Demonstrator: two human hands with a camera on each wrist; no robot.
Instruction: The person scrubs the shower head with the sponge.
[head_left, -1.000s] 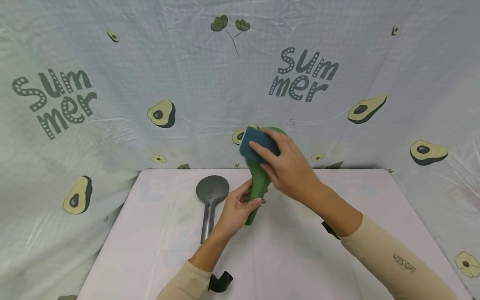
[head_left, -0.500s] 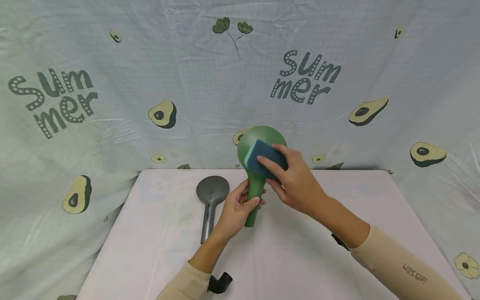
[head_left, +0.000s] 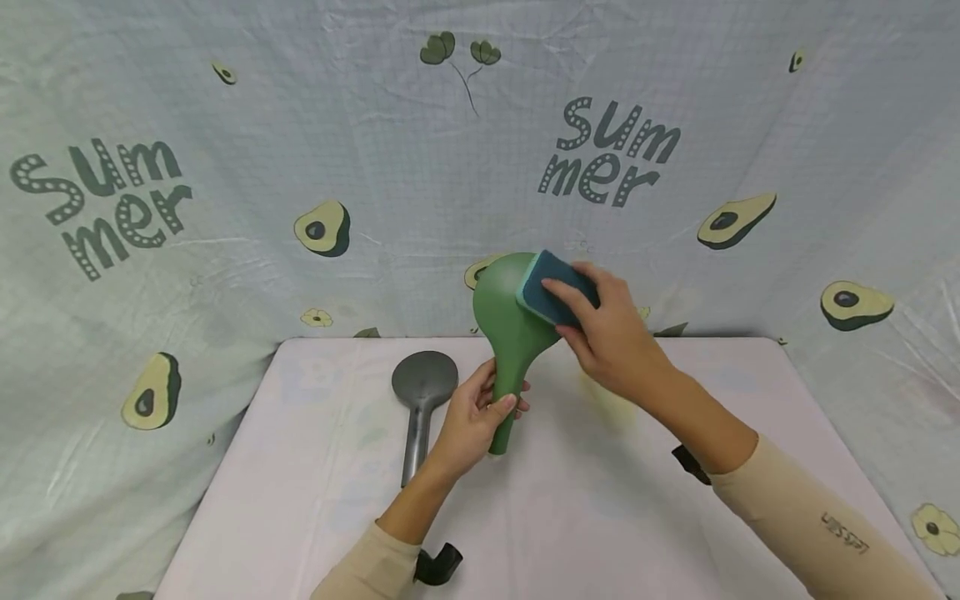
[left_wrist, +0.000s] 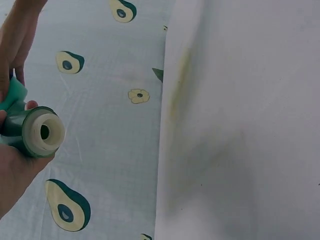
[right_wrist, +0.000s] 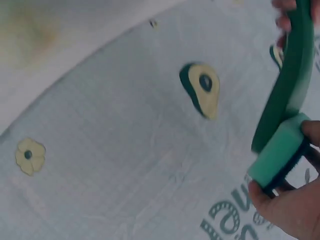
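My left hand (head_left: 467, 421) grips the handle of a green shower head (head_left: 498, 304), which is raised above the table with its round head upward. In the left wrist view, the hollow pale end of the handle (left_wrist: 47, 134) faces the camera. My right hand (head_left: 618, 337) pinches a sponge (head_left: 555, 287), dark blue on one side and turquoise on the other. Its turquoise side lies against the right part of the shower head's round back. From the side, the right wrist view shows the sponge (right_wrist: 280, 152) at the head's edge, between thumb and fingers.
A grey shower head (head_left: 425, 387) lies on the pale table (head_left: 315, 467), left of my left hand. Dark straps show at both forearms. A cloth printed with avocados (head_left: 322, 227) hangs behind the table and at its sides.
My right hand has wiped the sponge from the upper left of the green shower head down toward its neck, then up to its right edge. The left hand keeps its grip, nearly still.
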